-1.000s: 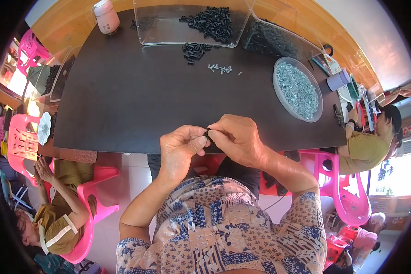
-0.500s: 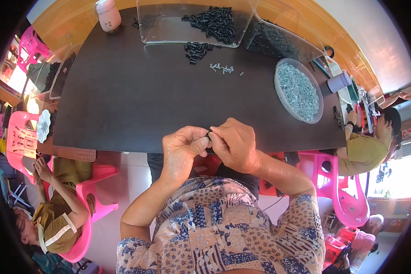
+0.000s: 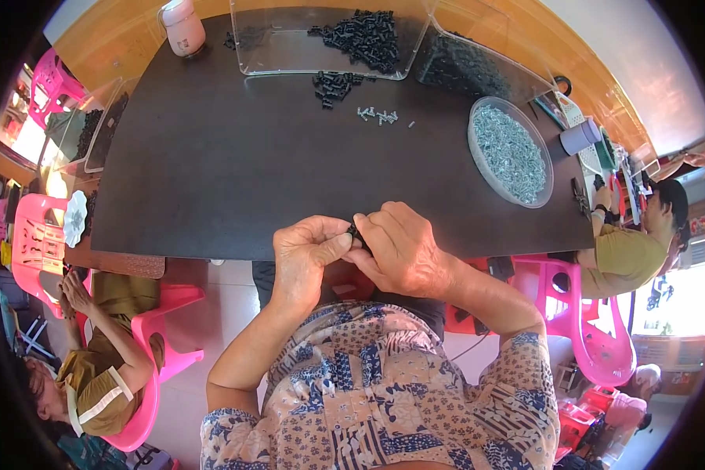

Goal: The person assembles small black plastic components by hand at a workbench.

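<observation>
My left hand (image 3: 304,249) and my right hand (image 3: 403,247) meet over the near edge of the dark table (image 3: 235,172). Between their fingertips they pinch a small black plastic part (image 3: 354,232), mostly covered by the fingers. Both hands are closed on it. Farther off on the tabletop lie a small pile of black plastic parts (image 3: 334,88) and a scatter of small metal pieces (image 3: 380,117). To the right stands a round clear tub (image 3: 549,176) full of small shiny metal pieces (image 3: 509,153).
A clear bin (image 3: 321,74) of black parts stands at the far edge, beside a second bin (image 3: 470,70). A pink flask (image 3: 183,30) is far left, a lilac cup (image 3: 578,139) right, near pliers (image 3: 580,196). People sit at left (image 3: 106,360) and right (image 3: 630,254).
My right-hand fingers have shifted their grip around the black part, which shows a little more between the fingertips. Both hands have moved slightly left.
</observation>
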Action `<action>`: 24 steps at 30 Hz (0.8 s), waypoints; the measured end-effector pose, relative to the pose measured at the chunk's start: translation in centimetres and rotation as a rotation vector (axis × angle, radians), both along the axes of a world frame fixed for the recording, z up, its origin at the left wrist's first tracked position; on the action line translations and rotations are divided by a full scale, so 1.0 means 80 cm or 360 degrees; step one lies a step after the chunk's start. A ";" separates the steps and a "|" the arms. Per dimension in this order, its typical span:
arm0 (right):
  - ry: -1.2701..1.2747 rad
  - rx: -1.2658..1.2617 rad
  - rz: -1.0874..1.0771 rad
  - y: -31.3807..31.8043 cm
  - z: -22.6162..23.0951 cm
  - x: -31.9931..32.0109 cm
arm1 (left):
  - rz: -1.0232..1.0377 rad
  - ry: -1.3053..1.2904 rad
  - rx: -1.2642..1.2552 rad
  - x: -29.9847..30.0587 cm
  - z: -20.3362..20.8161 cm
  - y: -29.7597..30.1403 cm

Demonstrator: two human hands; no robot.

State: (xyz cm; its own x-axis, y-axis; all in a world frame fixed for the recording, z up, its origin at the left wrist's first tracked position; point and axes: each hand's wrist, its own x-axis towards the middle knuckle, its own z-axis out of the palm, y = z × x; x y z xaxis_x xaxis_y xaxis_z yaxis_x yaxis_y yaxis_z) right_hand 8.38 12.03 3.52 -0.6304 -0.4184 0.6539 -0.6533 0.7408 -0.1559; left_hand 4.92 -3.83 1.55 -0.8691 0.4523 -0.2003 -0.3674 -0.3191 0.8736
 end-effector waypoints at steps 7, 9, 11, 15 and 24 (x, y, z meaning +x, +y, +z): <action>0.0083 -0.0052 -0.0039 -0.003 -0.004 -0.003 | -0.0032 0.0051 -0.0129 0.000 0.002 -0.004; 0.0142 -0.0122 -0.0005 -0.002 -0.005 -0.005 | -0.0067 0.0023 -0.0106 0.000 0.004 -0.004; 0.0127 -0.0142 0.0028 -0.002 -0.004 -0.007 | -0.0038 -0.0019 -0.0056 0.002 0.004 -0.003; 0.0100 -0.0187 0.0136 0.000 -0.004 -0.011 | -0.0063 -0.0006 -0.0057 0.001 0.001 -0.004; 0.0089 -0.0213 0.0254 0.006 -0.024 -0.016 | -0.0081 0.0037 -0.0140 -0.002 -0.007 0.002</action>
State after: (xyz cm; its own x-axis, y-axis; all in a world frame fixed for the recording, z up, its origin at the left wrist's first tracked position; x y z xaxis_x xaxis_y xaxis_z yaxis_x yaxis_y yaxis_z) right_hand 7.12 12.47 1.57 -0.5242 -0.4174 0.7423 -0.7712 0.6023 -0.2060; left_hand 4.75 -3.66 1.00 -0.8504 0.4774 -0.2210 -0.3603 -0.2226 0.9059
